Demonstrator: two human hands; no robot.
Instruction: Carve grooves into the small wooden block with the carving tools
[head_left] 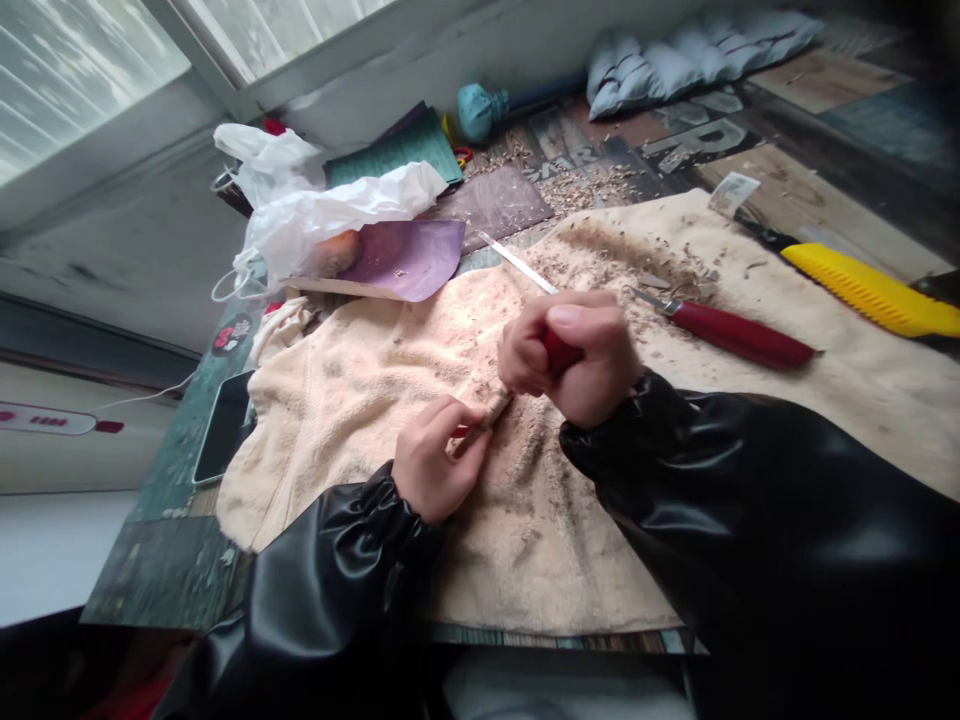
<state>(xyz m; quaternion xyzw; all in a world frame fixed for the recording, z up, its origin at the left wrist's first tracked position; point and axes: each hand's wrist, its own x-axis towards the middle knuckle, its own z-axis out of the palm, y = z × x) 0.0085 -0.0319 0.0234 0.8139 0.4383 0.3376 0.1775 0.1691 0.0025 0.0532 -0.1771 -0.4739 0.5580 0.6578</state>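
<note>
My left hand (433, 462) is closed around a small wooden stick (493, 411), pinching it low over a beige towel (360, 400). My right hand (574, 355) is a fist around the red handle of a carving knife (561, 352), pressed against the stick's upper end. Both hands meet above the middle of the towel, which is strewn with wood shavings. Black glossy sleeves cover both forearms.
A second red-handled knife (731, 333) lies on the towel to the right. A yellow-handled tool (870, 290) sits at the far right. A metal ruler (517, 263), purple sheet (409, 255), white plastic bags (322, 210), a phone (225, 425) at left, a grey cushion (690, 50) behind.
</note>
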